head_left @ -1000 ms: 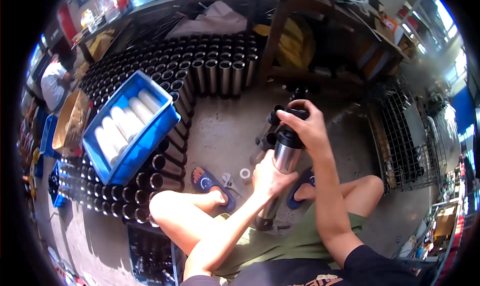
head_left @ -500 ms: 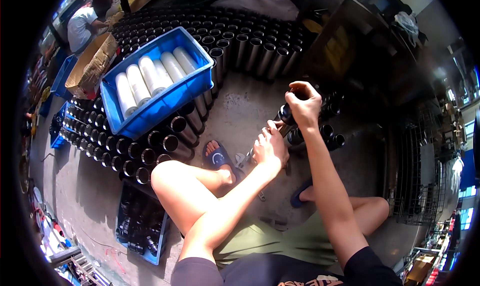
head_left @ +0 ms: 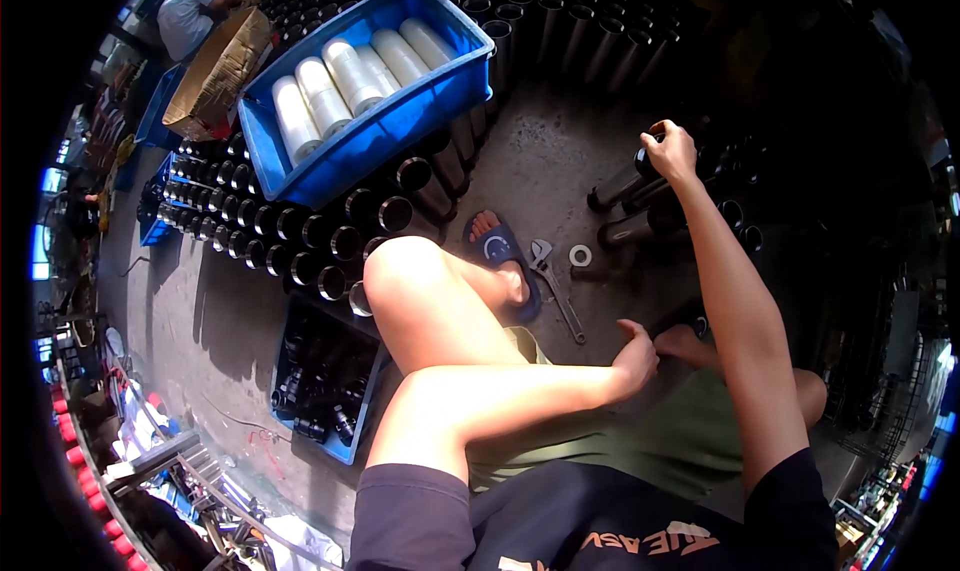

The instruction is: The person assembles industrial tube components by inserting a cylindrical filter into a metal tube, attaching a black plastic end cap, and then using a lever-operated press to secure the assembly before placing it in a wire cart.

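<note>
My right hand (head_left: 673, 153) is stretched out ahead, its fingers closed around the upper end of a dark metal tube (head_left: 617, 187). That tube leans beside a group of similar dark tubes (head_left: 735, 211) in shadow at the right. Close to my lap, my left hand (head_left: 636, 361) hangs with thumb and fingers apart and no object visible in it. An adjustable wrench (head_left: 558, 293) lies on the floor between my feet. Just right of the wrench's head rests a pale flat ring (head_left: 580, 256).
At the left, a blue crate (head_left: 365, 136) of wrapped white cylinders sits over rows of dark tubes (head_left: 331, 283). Beyond it are a cardboard box (head_left: 218, 76) and another person (head_left: 188, 16). A lower blue bin (head_left: 345, 449) holds small black parts. Wire racks (head_left: 880, 391) stand at the right.
My left hand has left the tube assembly and drawn back toward my lap. My right hand has moved farther right. The wrench and ring now show fully, and the view has shifted.
</note>
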Motion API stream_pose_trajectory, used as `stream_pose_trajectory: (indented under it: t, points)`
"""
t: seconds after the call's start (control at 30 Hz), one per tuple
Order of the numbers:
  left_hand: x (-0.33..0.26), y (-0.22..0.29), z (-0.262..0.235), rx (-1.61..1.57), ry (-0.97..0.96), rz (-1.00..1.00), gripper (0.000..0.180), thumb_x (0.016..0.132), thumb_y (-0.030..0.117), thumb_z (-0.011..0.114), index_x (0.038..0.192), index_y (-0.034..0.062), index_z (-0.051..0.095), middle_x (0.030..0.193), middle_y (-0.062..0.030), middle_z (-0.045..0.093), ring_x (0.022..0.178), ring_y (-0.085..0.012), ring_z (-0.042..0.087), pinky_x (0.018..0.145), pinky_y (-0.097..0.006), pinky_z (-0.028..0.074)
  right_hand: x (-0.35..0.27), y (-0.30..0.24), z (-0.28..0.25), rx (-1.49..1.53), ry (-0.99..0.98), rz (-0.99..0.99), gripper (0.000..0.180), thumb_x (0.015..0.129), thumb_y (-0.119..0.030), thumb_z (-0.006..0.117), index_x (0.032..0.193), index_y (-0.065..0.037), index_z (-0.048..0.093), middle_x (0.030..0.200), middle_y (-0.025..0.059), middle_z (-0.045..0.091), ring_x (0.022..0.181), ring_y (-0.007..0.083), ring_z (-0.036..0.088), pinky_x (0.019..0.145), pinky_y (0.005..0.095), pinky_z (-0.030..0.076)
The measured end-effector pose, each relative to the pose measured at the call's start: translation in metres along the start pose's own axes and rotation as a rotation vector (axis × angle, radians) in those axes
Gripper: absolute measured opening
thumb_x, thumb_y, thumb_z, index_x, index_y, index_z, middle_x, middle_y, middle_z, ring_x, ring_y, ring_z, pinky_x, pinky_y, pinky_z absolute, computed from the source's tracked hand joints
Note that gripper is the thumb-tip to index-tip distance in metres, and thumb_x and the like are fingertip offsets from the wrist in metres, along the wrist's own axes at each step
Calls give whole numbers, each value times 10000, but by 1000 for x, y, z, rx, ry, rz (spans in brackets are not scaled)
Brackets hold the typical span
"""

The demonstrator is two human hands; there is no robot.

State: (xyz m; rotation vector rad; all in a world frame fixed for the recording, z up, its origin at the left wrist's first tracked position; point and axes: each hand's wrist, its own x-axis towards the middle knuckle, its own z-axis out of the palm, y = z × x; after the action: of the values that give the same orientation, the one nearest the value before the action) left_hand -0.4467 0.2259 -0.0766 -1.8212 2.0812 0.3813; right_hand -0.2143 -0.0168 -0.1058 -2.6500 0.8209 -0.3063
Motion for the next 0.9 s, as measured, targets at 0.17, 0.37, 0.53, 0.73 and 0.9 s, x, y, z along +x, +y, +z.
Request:
stream_pose_trajectory:
  t: [0.17, 0.37, 0.53, 0.73, 0.9]
  points:
    - [-16, -3, -41, -51, 47, 107, 345, 1001, 253, 514, 1196, 96, 752, 1176, -163, 724, 1082, -436, 656, 875, -648, 491, -38, -37, -42, -221, 185, -115, 485, 865, -346, 761, 1229, -49, 643, 1193, 138, 676, 1159, 329, 633, 982, 424, 503]
    - [-33, 43, -102, 740, -24, 28, 328, 851, 260, 576, 990, -3, 715, 906, -201, 712, 673, -297, 620, 574, -370, 480, -149, -130, -165, 414, -48, -875, 250, 751, 5, 668, 984, -43, 591, 1004, 124, 619, 990, 323, 594, 892, 398, 470]
    - [-38, 28, -104, 493, 145, 12, 262, 810, 207, 539, 927, 15, 673, 792, -125, 633, 619, -225, 532, 533, -347, 418, -167, -115, -186, 750, -107, -871, 269, 661, 88, 603, 886, -54, 565, 931, 108, 592, 851, 307, 572, 747, 388, 458]
    - [-43, -28, -81, 123, 128, -17, 241, 815, 208, 549, 911, 26, 675, 797, -118, 638, 638, -226, 544, 543, -350, 423, -198, -103, -163, 975, -371, -1075, 163, 702, -50, 671, 846, -35, 597, 875, 107, 581, 790, 294, 606, 857, 416, 507]
    - [-44, -33, -79, 60, 119, -51, 224, 819, 209, 559, 898, 36, 677, 801, -112, 642, 653, -227, 554, 552, -353, 428, -223, -108, -159, 1153, -640, -1180, 207, 651, -97, 705, 797, -25, 578, 779, 99, 559, 750, 304, 633, 960, 468, 535]
